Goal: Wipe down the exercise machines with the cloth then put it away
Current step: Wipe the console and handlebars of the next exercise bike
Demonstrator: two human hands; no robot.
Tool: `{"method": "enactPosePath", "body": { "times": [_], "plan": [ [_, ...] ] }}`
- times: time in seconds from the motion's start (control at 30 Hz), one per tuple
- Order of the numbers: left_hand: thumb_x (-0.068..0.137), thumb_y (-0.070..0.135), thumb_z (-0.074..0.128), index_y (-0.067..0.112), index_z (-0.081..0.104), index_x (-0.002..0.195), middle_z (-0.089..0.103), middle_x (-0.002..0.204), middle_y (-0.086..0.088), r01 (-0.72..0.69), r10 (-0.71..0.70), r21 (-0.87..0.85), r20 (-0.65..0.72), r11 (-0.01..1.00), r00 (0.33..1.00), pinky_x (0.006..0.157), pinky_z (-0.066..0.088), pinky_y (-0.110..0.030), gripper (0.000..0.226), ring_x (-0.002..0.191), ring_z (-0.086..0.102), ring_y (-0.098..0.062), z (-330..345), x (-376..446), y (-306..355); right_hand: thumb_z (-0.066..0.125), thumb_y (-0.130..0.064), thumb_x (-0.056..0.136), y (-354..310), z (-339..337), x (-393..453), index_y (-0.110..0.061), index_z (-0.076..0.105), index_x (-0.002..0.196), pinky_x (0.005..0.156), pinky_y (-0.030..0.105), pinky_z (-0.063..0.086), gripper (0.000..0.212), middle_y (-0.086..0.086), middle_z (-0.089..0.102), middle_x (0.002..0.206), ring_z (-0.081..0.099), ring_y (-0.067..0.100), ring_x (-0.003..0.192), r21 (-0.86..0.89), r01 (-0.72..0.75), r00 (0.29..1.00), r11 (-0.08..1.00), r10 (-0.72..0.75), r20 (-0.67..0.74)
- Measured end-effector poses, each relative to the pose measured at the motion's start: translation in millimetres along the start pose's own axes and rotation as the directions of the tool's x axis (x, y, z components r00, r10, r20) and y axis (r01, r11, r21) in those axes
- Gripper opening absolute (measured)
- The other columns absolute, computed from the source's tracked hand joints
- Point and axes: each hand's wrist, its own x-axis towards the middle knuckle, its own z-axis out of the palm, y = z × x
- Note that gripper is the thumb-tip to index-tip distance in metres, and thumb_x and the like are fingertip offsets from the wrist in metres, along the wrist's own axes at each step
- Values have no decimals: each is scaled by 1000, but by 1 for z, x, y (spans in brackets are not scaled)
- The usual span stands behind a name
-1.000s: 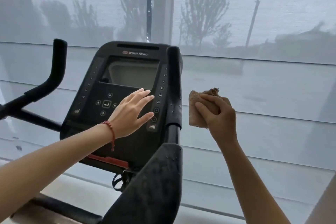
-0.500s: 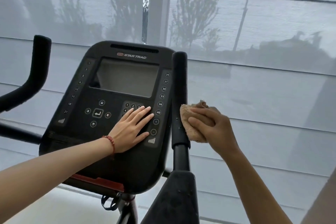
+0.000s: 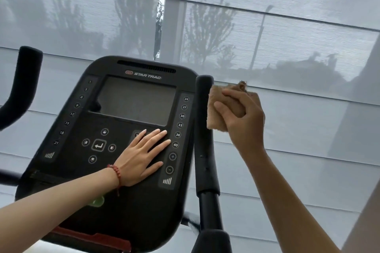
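Gripping the cloth (image 3: 221,109) in my right hand (image 3: 244,118), I have my fingers (image 3: 230,107) curled over its front and clamped tight, so the tan fabric bunches beneath them and a frayed corner sticks up just above my knuckles. The cloth's free edge, past my fingertips, lies against the upper part of the right handlebar (image 3: 203,129), the black upright post of the exercise machine; whether it presses firmly there I cannot tell.

My left hand (image 3: 141,156) lies flat on the console (image 3: 115,201), fingers (image 3: 156,137) straight and slightly spread, holding nothing. They cover the keypad just below the dark screen (image 3: 135,100). Just beyond those fingertips runs the column of numbered buttons (image 3: 180,125), with the plus and minus keys near my little finger. On the thumb side of that hand sit the arrow keys and the enter button (image 3: 99,145). A red bead bracelet (image 3: 115,172) circles my left wrist.

Well away from either hand, the left handlebar (image 3: 24,80) curves up. Behind everything hangs a grey window blind (image 3: 287,26), with tree shapes showing through it.
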Motion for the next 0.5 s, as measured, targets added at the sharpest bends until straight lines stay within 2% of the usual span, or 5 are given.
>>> {"method": "enactPosePath", "body": {
  "times": [0.07,0.13,0.3,0.43,0.5],
  "plan": [
    [96,48,26,16,30,143,24,150,-8,-7,7,-2,-11,1000,1000,111,11,-43,57,139,16,-22,1,0,0,74,-17,73,-4,12,14,-23,66,99,87,0,34,27,5,57,105,50,-13,90,-18,38,998,999,-39,-53],
    [96,48,25,16,31,143,25,149,-8,-17,17,4,-23,1000,1000,111,12,-43,57,139,16,-22,1,0,-2,72,-17,75,2,17,4,-19,65,102,87,-1,32,28,8,58,106,48,-18,92,-49,41,998,998,-43,-45],
    [96,49,21,15,32,142,27,149,-10,-32,33,11,-40,999,999,110,14,-45,58,138,18,-23,4,-1,-3,76,-17,71,4,-7,-25,-26,67,96,80,-1,36,28,4,59,101,53,-13,88,-134,-14,996,991,25,81],
    [96,49,21,15,33,141,28,148,-11,-54,54,-2,-52,999,997,110,13,-46,58,138,18,-23,4,0,-4,74,-21,73,-16,8,11,-21,67,100,84,-2,33,28,5,57,104,53,-4,87,-179,74,994,981,-87,-68],
    [96,50,21,15,35,140,29,148,-10,-63,62,-15,-54,998,997,109,14,-46,58,137,18,-23,4,1,-6,73,-21,74,-16,20,10,-19,66,103,86,-3,31,30,7,55,105,50,-8,90,-191,100,990,976,-116,-75]
  ]
}}
